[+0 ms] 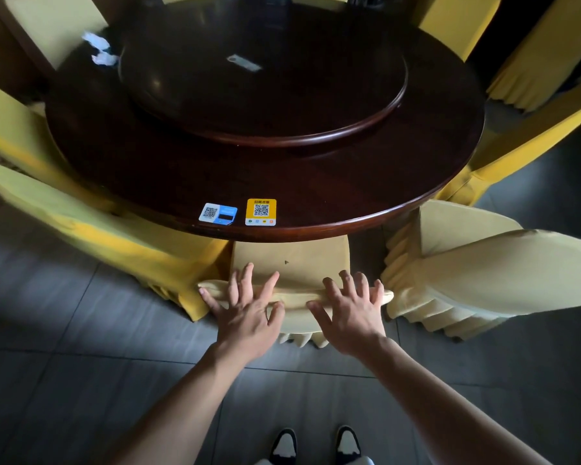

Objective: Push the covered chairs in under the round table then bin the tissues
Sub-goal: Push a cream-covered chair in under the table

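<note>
The tissues [100, 50] lie well beyond the fingertips, far left on the round table [265, 176]. The left hand [245, 313] and right hand [353, 312], fingers spread wide, drape the chair [291, 263] top rail. Push evenly with both hands, keeping the seat square under the rim.

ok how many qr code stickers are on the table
2, side by side at the near edge of the round table: a blue and white sticker on the left, an orange sticker on its right.

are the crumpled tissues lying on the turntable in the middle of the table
No, the tissues lie on the outer table surface, beside the turntable rim at far left.
</note>
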